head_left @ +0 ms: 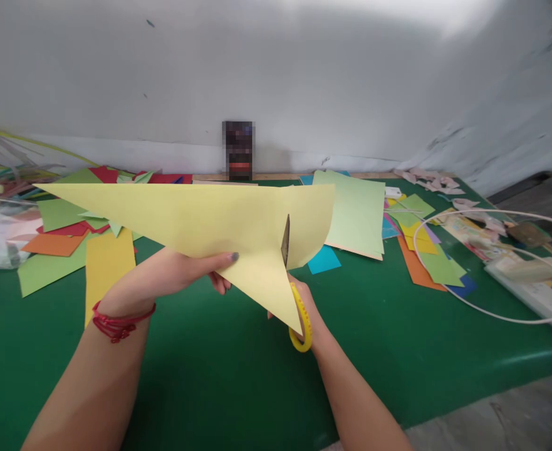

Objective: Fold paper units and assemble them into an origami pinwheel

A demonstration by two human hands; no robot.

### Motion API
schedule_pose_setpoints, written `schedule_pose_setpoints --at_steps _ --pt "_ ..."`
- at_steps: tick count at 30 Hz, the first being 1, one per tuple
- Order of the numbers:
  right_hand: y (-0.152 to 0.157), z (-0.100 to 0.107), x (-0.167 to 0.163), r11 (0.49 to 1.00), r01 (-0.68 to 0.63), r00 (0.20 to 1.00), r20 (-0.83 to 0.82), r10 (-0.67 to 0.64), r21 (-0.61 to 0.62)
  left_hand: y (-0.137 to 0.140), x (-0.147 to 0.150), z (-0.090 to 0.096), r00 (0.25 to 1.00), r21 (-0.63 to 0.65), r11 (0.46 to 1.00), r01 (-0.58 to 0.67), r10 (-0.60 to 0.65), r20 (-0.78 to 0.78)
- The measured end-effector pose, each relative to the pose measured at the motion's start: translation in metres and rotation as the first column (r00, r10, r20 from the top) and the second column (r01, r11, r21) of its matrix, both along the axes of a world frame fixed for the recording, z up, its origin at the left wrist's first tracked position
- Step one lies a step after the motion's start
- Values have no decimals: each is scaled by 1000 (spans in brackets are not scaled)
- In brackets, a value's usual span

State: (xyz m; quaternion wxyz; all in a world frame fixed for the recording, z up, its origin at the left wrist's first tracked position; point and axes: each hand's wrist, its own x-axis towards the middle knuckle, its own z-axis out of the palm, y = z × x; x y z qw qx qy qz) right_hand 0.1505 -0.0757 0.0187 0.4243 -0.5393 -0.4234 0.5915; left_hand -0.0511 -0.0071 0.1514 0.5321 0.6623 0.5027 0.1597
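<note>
Green worktop (210, 388) takes up most of the near half, and the yellow paper (200, 216) is held up in the air over the middle of it, not lying flat. Step in hand is cutting imo, prob partway thru, since there's uncut paper btwn the cut and the far edge. Long axis of the sheet runs left to right: long skinny point aimed left, rounded end on the right, plus a shorter point hanging toward the near side. As for hands, the left hand (182, 270) has the near edge pinched, thumb on the face we see, fingers tucked behind. The right hand (307, 302) is partly hidden by the paper, closed round the scissors (307, 321) afaict, can't tell how the fingers sit in the loops. Smallest bit is the dark blade (286, 243) in front of the sheet, tip toward the far edge, btwn the rounded part and the rest. Next move calls for a firm left pinch and a steady squeeze imo, w/o snagging that near point, bc it's right by the handle
</note>
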Motion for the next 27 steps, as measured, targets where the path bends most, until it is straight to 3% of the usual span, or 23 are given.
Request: schedule_pose_setpoints --at_steps 4,11,16,22,27 --pt "1 6 -2 996 61 997 -44 -64 -61 1 0 0 1000 -8 1000 14 -14 21" --pt "0 17 -3 999 18 999 -40 -20 -42 2 -2 -3 1000 10 1000 22 -22 -12" --pt "1 27 -5 997 -1 998 -70 -5 -82 2 0 -1 998 0 1000 24 -24 55" --pt "1 25 -7 997 8 996 -89 -14 -72 1 1 -1 998 27 998 -53 52 25" --pt "0 22 -6 998 13 999 -47 -16 -66 2 1 -1 999 10 1000 -19 19 40"
